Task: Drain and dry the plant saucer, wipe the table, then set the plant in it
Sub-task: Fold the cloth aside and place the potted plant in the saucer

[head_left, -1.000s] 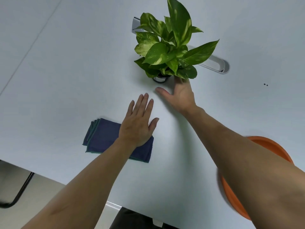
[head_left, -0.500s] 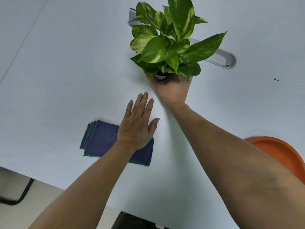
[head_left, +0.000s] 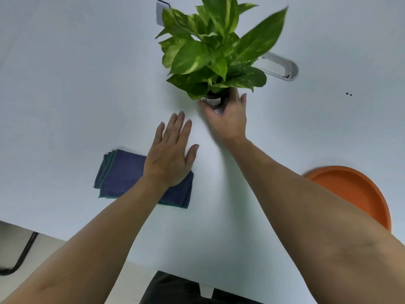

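White table (head_left: 65,84); right hand (head_left: 228,119) grips plant pot (head_left: 212,100).

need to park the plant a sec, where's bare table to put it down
Bare table lies left of the plant, beyond the blue cloth. Another patch sits between the right hand and the orange saucer. It is crowded around the left hand.

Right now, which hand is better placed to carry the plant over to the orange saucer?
The right hand: it already grips the plant's pot, and the orange saucer lies on that side. The left hand lies flat by the blue cloth.
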